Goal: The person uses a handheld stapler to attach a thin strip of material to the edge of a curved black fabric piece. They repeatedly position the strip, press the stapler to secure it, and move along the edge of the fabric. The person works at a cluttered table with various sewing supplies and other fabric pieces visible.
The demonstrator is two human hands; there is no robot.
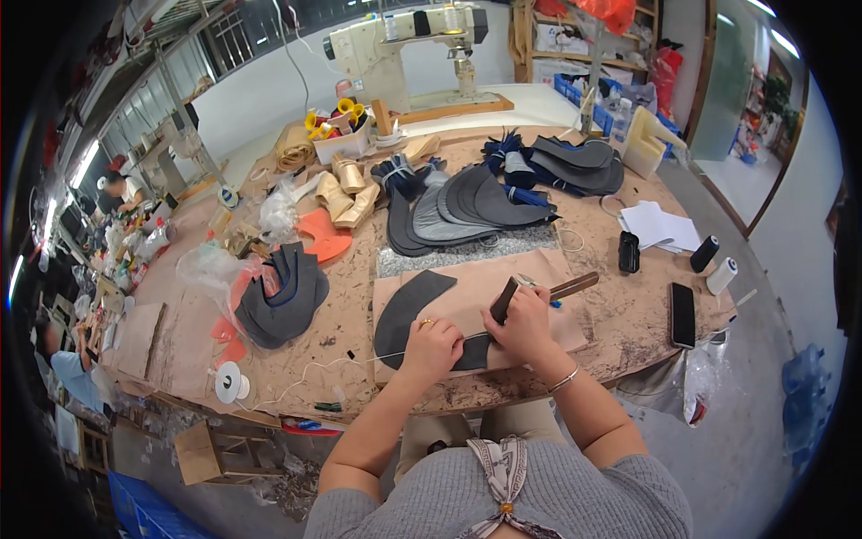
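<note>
two hands at work over a dark curved piece

we take the dark grey curved piece (404,310) as the centre of our dial; it lies flat on a pinkish sheet (564,268) on the worktable (359,286), partly covered by the hands. the left hand (435,346) rests over it toward five o'clock, fingers bent and drawn together. a white cord (310,370) runs to this hand from a white spool (232,382) at eight o'clock, but we cannot tell whether those fingers pinch it. the right hand (523,316) is at three o'clock, its fingers wrapped around a dark block (505,300) that stands tilted. just past that hand we see a brown strip (575,286), close to three o'clock; we cannot tell whether the fingers touch it.

at one o'clock we find a stack of dark pieces (476,211), and at nine a fanned pile (280,310) of similar ones. an orange piece (323,237) lies between ten and eleven. between two and three we have white papers (660,226) and an open black case (628,253); at three, a black phone (682,314). a cream bottle (643,144) stands at two, and a sewing machine (386,56) at twelve, beyond the table's far side.
</note>
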